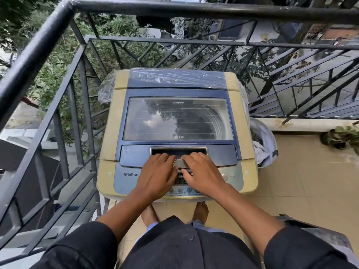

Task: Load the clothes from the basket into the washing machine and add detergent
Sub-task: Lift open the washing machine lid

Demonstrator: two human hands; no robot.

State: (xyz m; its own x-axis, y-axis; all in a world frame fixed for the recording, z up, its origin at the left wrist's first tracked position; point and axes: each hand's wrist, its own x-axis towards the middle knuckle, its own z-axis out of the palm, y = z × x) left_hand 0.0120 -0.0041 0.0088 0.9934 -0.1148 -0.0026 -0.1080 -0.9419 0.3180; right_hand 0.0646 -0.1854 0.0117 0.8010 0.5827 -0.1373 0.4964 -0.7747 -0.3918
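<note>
A top-loading washing machine (114, 121), beige with a blue top, stands in front of me with its glass lid (177, 118) down. My left hand (156, 174) and my right hand (201, 174) lie side by side on the lid's front edge, fingertips at the silver handle recess (178, 149), above the control panel. Neither hand holds a loose object. A laundry basket (265, 144) with pale clothes in it stands on the floor to the right of the machine, partly hidden behind it. No detergent is in view.
A black metal railing (64, 105) closes the balcony on the left and behind the machine. Clear plastic wrap covers the machine's back panel (174, 78). A potted plant (342, 135) sits at the far right on the beige tiled floor (303, 183). My bare feet show below the machine.
</note>
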